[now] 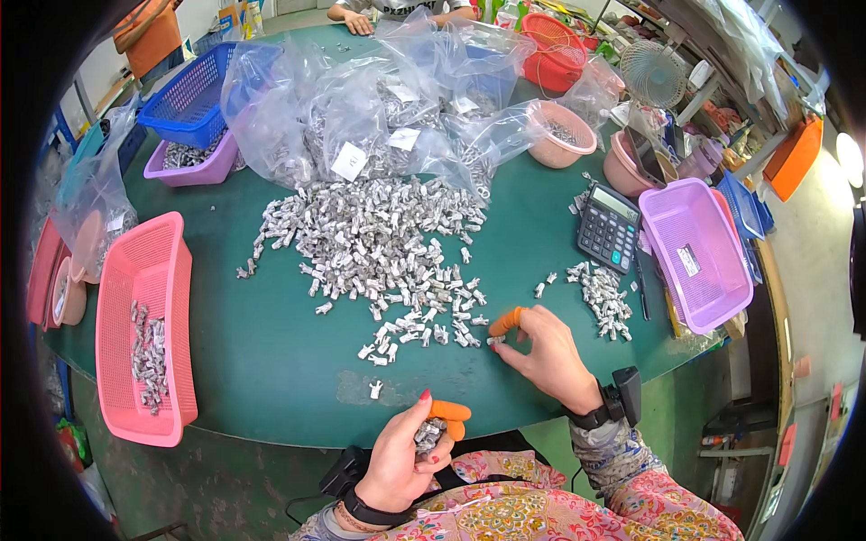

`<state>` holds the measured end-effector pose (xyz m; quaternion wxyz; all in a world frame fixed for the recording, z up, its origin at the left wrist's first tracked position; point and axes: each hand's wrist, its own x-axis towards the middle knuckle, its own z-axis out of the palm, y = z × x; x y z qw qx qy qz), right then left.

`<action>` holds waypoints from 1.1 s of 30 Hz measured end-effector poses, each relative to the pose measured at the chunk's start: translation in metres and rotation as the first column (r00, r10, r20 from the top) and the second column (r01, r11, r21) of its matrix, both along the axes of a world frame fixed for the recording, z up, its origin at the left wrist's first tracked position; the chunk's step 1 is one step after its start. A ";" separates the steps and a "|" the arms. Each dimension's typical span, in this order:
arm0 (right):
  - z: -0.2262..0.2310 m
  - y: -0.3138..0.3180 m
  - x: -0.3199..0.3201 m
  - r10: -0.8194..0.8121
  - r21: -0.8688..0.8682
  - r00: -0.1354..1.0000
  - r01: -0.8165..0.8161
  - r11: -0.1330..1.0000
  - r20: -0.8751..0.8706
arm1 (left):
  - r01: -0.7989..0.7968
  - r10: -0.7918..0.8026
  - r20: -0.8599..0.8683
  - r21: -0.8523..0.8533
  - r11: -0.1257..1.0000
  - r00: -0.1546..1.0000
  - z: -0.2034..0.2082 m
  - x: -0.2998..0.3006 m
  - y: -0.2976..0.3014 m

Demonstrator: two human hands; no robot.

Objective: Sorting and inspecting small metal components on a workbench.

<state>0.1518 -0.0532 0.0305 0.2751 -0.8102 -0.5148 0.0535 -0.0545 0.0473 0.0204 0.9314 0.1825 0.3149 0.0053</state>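
My left hand (pixel 397 464), near the table's front edge, is closed around several small silvery metal pieces (pixel 429 436). Orange finger covers sit on some of its fingers. To the right, my right hand (pixel 552 361) pinches one small metal piece (pixel 495 341) between the thumb and an orange-covered forefinger, just above or on the table. A large heap of the same metal pieces (pixel 379 236) spreads over the green table (pixel 262 361), its near right edge beside my right fingertips. One loose piece (pixel 375 389) lies apart, just beyond my left hand.
At left stands a pink basket (pixel 185 298) with metal pieces inside. Clear plastic bags (pixel 307 117) of pieces lie behind the heap. On the right are a smaller pile (pixel 606 302), a calculator (pixel 609 227) and a purple basket (pixel 741 270). Another person's hand (pixel 359 24) rests at the far edge.
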 end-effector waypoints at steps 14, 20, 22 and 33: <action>0.018 0.006 -0.034 0.271 0.170 0.960 -0.257 0.951 -0.066 | -0.034 0.032 0.081 0.023 0.999 0.996 0.002 0.001 -0.004; 0.023 0.005 -0.033 0.283 0.172 0.959 -0.275 0.946 -0.023 | -0.034 0.037 0.101 -0.033 0.999 0.994 -0.005 -0.001 -0.004; 0.030 0.006 -0.038 0.335 0.195 0.939 -0.316 0.928 -0.073 | -0.038 0.036 0.073 0.029 0.999 0.997 -0.003 0.001 -0.005; -0.019 0.018 0.012 0.079 0.119 0.988 -0.095 0.988 0.135 | 0.001 0.000 0.076 -0.014 1.000 0.997 -0.004 -0.003 -0.004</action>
